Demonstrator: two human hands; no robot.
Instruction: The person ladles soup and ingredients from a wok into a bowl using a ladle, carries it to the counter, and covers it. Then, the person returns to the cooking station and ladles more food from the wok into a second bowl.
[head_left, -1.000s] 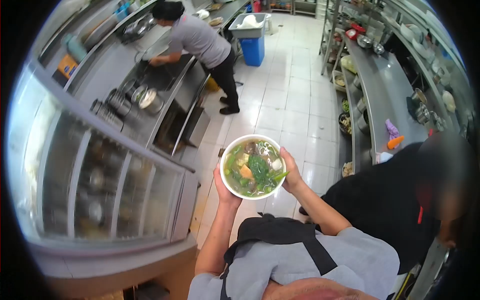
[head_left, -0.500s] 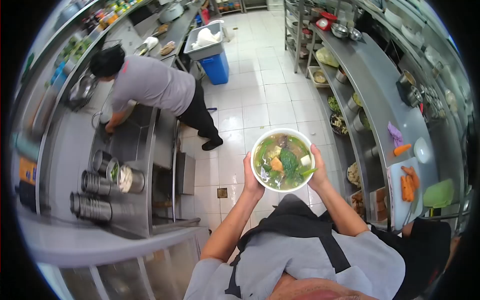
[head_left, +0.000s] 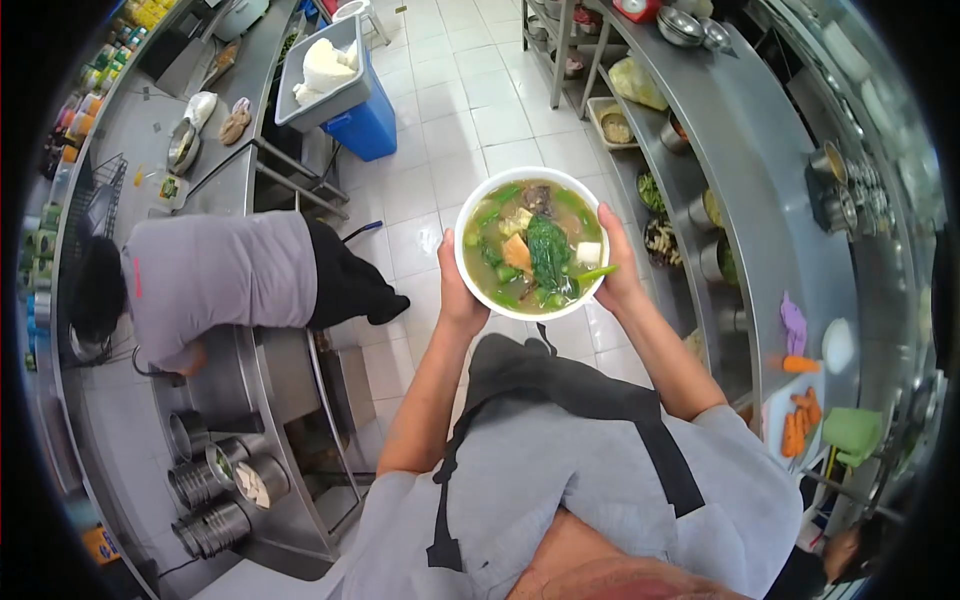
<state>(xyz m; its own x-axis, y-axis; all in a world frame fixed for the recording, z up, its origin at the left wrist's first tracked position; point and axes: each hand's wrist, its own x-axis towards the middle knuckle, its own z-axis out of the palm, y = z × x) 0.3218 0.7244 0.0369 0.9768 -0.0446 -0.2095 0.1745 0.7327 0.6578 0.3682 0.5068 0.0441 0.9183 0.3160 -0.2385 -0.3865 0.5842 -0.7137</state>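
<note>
A white bowl [head_left: 470,280] of soup is held level in front of my chest. In the broth lie dark green leaves [head_left: 548,255], an orange piece [head_left: 516,252], white cubes and dark chunks. My left hand [head_left: 461,290] wraps round the bowl's left side. Round the right side curls my right hand [head_left: 618,258], its thumb near the rim. A green pod [head_left: 598,273] sticks out over the rim beside that hand. The undersides of both hands are hidden by the bowl.
A co-worker [head_left: 220,270] bends over the sink at the left, near metal pots [head_left: 262,480]. A blue bin [head_left: 367,120] with a grey tub stands ahead on the tiled floor. Along the right runs a steel counter [head_left: 740,170] with carrots [head_left: 800,420]; another person is partly visible at lower right.
The bin, shelves and co-worker now appear nearer, and the cold cabinet at the left has left the view. The bowl is still in both hands, higher in view. More of the right counter shows.
</note>
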